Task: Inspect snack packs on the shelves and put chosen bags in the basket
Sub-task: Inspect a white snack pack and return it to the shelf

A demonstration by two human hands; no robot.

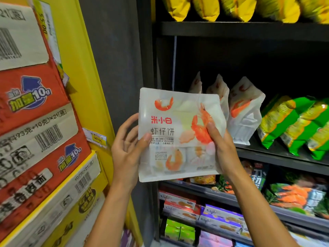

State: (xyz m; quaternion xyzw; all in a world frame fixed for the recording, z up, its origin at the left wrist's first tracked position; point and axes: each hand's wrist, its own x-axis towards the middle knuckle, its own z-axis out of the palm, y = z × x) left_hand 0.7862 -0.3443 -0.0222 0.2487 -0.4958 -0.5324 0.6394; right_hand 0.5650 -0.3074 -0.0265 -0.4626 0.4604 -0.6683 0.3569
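I hold a white snack bag (170,125) printed with orange shrimp upright in front of the dark shelf unit, its front facing me. My left hand (128,145) grips its left edge, thumb on the front. My right hand (220,145) grips its right edge, thumb over the shrimp picture. Three more bags of the same kind (243,111) stand on the middle shelf (277,157) behind it. No basket is in view.
Green snack bags (293,125) lean on the middle shelf's right. Yellow bags (238,8) line the top shelf. Lower shelves hold boxed biscuits (179,205) and dark packs (292,191). Stacked red and white cartons (39,132) fill a yellow rack on the left.
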